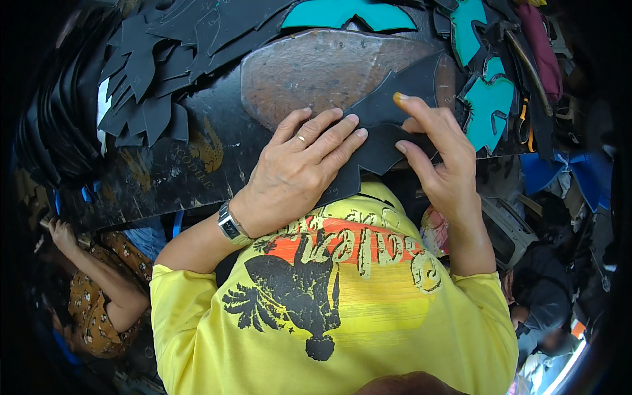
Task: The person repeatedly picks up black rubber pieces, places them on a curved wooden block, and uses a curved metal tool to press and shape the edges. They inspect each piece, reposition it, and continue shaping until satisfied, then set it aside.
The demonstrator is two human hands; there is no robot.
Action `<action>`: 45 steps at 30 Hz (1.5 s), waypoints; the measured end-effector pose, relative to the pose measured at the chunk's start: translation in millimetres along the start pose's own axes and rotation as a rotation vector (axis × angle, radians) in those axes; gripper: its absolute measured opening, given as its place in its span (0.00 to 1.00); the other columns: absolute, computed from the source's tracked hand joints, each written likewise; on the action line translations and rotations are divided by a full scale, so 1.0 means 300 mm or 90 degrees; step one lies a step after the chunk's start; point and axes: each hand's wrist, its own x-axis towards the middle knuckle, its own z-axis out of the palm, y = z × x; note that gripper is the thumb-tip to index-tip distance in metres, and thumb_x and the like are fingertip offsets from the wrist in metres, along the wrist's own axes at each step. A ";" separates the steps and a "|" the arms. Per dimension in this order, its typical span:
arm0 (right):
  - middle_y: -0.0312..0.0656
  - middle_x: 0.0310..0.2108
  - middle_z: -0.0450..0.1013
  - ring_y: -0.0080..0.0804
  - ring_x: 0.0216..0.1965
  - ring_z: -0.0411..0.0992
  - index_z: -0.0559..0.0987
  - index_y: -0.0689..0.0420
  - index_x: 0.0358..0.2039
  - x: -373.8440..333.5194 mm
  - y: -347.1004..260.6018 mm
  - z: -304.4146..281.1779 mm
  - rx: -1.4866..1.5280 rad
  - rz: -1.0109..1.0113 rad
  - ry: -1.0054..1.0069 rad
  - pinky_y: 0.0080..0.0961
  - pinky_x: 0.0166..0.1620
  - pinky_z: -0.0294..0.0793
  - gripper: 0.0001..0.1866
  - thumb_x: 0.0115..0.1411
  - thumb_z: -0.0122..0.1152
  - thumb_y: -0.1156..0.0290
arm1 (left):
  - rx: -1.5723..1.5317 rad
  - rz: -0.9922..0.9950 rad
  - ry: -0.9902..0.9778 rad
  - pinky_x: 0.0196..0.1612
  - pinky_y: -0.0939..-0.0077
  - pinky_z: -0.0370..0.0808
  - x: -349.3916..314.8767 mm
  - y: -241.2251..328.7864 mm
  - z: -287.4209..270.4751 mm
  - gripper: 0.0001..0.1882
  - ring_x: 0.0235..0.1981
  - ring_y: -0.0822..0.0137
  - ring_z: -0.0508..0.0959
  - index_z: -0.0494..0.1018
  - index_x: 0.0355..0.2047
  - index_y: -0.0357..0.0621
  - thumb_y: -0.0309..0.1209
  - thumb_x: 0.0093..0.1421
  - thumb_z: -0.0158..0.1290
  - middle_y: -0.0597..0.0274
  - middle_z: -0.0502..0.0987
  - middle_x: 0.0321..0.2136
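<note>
Lying partly on a brown board [296, 69], a black cut sheet [400, 89] slants from upper right down past the tabletop's [217, 161] near edge, its lower end close to a yellow shirt [388, 309]. The left hand [299, 155] rests across it, fingers straight and flat, hiding its left side; the thumb is out of sight, so I cannot tell whether that grip pinches anything. At the sheet's right side, the right hand [444, 151] has a wide grip, thumb and forefinger well apart; what its curled fingers touch is hard to make out. Beyond lie overlapping black pieces [141, 62] to the left, a turquoise piece [349, 14] behind the board, and more turquoise pieces [490, 108] to the right. At lower left, dim and partly cut off, sits a person in a floral top [99, 299].
</note>
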 end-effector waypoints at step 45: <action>0.47 0.55 0.63 0.16 0.35 0.70 0.45 0.50 0.76 0.038 -0.094 0.089 0.438 0.093 0.292 0.15 0.40 0.75 0.57 0.53 0.67 0.91 | -0.564 -0.058 0.310 0.46 0.78 0.75 0.154 -0.063 0.013 0.36 0.42 0.74 0.78 0.66 0.68 0.47 0.19 0.60 0.61 0.60 0.79 0.46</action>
